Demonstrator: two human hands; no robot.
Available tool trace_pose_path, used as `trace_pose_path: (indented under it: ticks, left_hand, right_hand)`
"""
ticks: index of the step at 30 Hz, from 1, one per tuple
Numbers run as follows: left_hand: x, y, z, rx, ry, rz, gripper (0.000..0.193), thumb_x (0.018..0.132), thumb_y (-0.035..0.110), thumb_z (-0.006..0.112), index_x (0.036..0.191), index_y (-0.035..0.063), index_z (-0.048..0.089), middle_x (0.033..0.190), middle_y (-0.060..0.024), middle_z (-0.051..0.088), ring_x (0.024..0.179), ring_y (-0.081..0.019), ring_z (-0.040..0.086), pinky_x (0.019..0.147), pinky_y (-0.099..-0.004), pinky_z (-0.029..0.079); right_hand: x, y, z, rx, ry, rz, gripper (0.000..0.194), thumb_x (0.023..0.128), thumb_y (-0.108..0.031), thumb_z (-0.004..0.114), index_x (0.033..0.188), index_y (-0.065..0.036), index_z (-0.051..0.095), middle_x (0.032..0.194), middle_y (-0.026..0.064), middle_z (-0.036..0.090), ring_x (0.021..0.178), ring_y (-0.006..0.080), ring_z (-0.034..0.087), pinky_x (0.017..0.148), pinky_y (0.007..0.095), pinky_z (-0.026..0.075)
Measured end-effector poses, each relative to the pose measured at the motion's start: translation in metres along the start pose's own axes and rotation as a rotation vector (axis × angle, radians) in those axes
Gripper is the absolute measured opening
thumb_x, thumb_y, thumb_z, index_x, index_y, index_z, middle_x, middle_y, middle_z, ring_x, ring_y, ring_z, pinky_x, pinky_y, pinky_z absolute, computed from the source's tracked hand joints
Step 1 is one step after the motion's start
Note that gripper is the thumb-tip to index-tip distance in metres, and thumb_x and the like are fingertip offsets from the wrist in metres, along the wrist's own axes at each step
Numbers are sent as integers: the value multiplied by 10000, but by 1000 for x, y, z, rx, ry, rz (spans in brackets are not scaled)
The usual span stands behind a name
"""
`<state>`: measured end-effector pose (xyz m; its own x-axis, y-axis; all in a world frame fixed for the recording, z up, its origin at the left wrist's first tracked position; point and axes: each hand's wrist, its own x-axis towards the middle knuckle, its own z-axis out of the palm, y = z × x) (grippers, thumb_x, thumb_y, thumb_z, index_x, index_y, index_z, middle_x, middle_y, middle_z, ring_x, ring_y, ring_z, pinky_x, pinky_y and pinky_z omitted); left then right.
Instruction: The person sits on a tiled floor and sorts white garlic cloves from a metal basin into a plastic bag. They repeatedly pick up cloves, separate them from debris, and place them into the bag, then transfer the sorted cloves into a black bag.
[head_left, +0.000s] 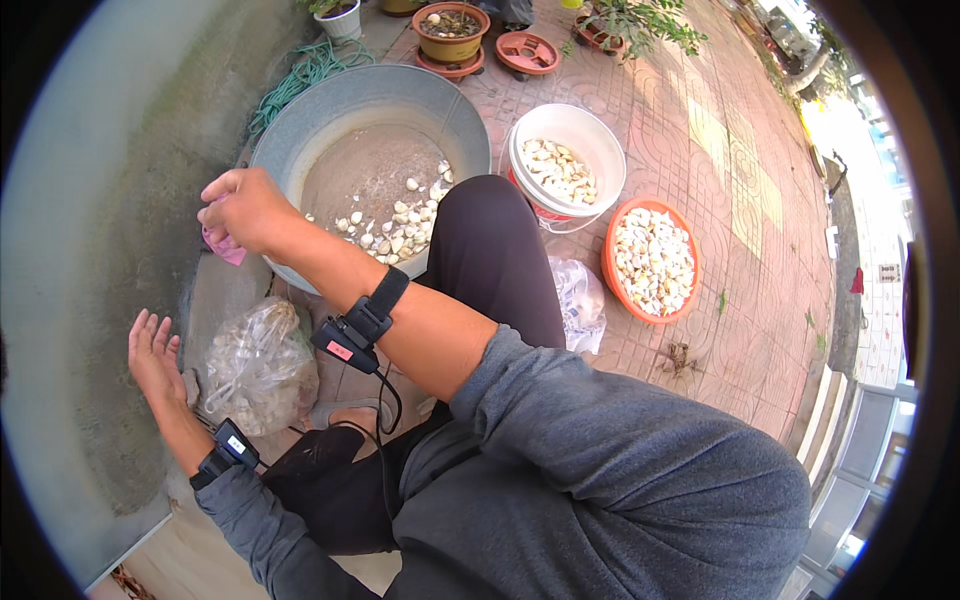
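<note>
My right hand (251, 211) is shut on a pink cloth (227, 250), held over the left rim of a large round metal basin (289, 135). Whitish pieces that look like garlic (397, 232) lie in the basin's near right part; my knee hides some of them. Down by the grey wall, my left hand (157, 360) is raised with its fingers apart and nothing in it. Close beside it, a filled clear plastic bag (259, 367) rests on the ground; its contents are hard to make out.
Garlic-like cloves lie in a white bucket (607, 161) and fill an orange bowl (609, 259). Another plastic bag (579, 304) lies by my knee (491, 247). Behind the basin are a green hose (300, 79), a potted plant (450, 46) and a wheeled plant stand (527, 52). The grey wall (97, 262) bounds my left.
</note>
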<state>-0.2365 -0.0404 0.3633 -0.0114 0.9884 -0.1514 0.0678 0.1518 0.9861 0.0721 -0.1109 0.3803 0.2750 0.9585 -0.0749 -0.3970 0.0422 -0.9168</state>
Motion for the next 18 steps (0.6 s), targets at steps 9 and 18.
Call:
trace_pose_path:
  ticks: [9, 18]
  left_hand:
    - [-124, 173, 108, 41, -309, 459, 408, 1025, 163, 608, 1400, 15, 544, 1388, -120, 591, 1124, -156, 636, 827, -247, 523]
    - [-204, 231, 206, -36, -717, 695, 396, 1046, 199, 514, 1367, -30, 551, 1381, -175, 598, 1069, -151, 639, 800, -249, 507]
  right_hand:
    - [-95, -227, -88, 156, 135, -575, 342, 801, -8, 719, 1114, 94, 626, 803, 150, 693, 593, 194, 674, 502, 315, 494]
    - [-278, -325, -243, -236, 374, -784, 504, 991, -155, 649, 1420, 47, 478, 1094, 114, 669, 821, 120, 667, 614, 194, 546]
